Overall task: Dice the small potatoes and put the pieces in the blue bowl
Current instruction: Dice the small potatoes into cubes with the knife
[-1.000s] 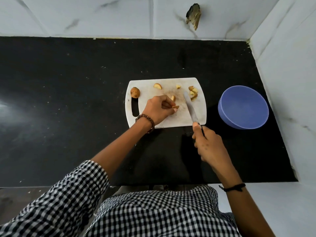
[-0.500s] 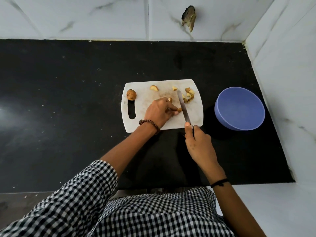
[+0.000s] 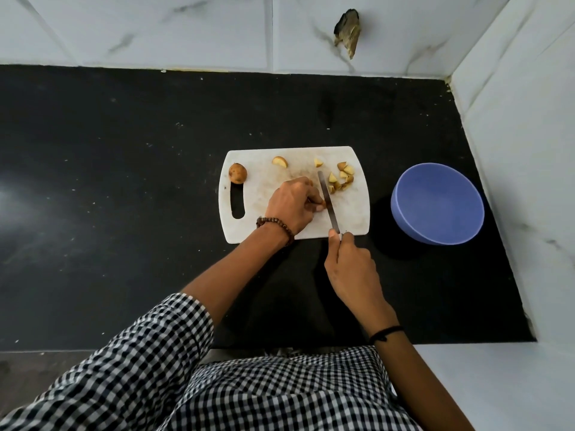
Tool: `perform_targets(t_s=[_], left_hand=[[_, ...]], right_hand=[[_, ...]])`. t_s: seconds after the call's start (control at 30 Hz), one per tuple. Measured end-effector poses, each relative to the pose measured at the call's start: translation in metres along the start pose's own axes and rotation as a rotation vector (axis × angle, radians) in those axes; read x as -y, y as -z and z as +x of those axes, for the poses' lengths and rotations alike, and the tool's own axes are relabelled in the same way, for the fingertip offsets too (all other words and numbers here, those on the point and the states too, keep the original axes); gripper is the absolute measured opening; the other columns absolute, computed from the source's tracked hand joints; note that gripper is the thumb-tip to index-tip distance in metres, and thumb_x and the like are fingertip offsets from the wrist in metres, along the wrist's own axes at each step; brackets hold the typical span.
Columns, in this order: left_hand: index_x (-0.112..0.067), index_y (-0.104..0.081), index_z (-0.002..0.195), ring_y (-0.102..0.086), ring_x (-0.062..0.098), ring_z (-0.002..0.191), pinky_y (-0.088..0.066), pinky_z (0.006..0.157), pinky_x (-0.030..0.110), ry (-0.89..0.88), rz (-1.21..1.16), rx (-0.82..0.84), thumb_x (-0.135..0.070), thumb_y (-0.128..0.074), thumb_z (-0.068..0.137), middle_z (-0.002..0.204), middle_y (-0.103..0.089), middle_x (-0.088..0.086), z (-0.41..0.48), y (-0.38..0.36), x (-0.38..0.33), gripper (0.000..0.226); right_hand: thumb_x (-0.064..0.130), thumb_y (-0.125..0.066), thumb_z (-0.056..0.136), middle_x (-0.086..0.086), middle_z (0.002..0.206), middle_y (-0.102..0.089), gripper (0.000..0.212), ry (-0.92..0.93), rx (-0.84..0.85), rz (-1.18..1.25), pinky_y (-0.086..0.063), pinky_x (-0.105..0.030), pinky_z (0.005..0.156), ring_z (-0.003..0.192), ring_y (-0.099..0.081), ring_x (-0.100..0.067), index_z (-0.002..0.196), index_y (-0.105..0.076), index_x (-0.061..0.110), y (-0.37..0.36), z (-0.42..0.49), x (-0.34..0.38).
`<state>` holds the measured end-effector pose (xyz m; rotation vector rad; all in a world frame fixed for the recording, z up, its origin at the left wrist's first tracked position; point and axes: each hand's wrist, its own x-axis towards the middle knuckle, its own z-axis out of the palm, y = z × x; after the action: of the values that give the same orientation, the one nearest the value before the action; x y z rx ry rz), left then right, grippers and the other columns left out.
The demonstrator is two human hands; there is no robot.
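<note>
A white cutting board (image 3: 357,219) lies on the black counter. My left hand (image 3: 292,205) pinches a potato piece (image 3: 322,204) down on the board's middle. My right hand (image 3: 351,269) grips a knife (image 3: 326,200) by the handle at the board's near edge; the blade lies right against the pinched piece, beside my left fingertips. A whole small potato (image 3: 237,173) sits at the board's far left, above the handle slot. A pile of cut pieces (image 3: 341,178) lies at the far right of the board, with two loose pieces (image 3: 280,162) further left. The blue bowl (image 3: 437,203) stands to the right of the board and looks empty.
White marble-patterned tiles close off the back and the right side; the right wall (image 3: 513,150) runs close behind the bowl. A chipped hole (image 3: 347,31) marks the back wall. The black counter (image 3: 109,197) stretches wide to the left of the board.
The knife has swung left from beside the cut pile to lie against the piece under my left fingers. My right hand came forward to the board's near edge.
</note>
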<state>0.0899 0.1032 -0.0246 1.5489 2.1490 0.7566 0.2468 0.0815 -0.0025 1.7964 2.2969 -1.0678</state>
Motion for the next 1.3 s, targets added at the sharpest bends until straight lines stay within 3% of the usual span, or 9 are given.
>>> perform_targets(t_s=[0.7,0.9,1.3], left_hand=[[-0.013,-0.074,0.087,-0.047,0.004,0.079,-0.036,0.064,0.013,0.026,0.042,-0.023,-0.01,-0.074,0.079,0.09,-0.06,-0.006,-0.002,-0.001,-0.004,0.009],[-0.013,-0.072,0.084,-0.056,0.013,0.086,-0.048,0.07,0.023,0.051,-0.001,-0.007,-0.008,-0.074,0.079,0.091,-0.06,-0.002,-0.001,-0.002,-0.003,0.007],[-0.009,-0.073,0.083,-0.06,0.011,0.081,-0.055,0.075,0.024,0.111,-0.118,-0.069,-0.013,-0.076,0.079,0.09,-0.063,-0.001,0.0,-0.009,-0.001,0.006]], right_hand=[[0.047,-0.02,0.109,-0.016,0.114,-0.059,0.047,-0.011,0.057,-0.117,-0.05,-0.047,0.082,0.103,-0.059,-0.034,0.117,-0.049,0.01,0.006,0.009,0.01],[0.046,-0.021,0.109,-0.014,0.106,-0.06,0.045,-0.017,0.063,-0.166,-0.044,-0.041,0.074,0.094,-0.059,-0.031,0.114,-0.049,0.011,0.003,-0.014,-0.009],[0.051,-0.021,0.107,-0.001,0.085,-0.056,0.041,-0.077,0.179,-0.176,-0.044,-0.034,0.067,0.078,-0.057,-0.015,0.102,-0.048,0.02,0.023,-0.038,-0.034]])
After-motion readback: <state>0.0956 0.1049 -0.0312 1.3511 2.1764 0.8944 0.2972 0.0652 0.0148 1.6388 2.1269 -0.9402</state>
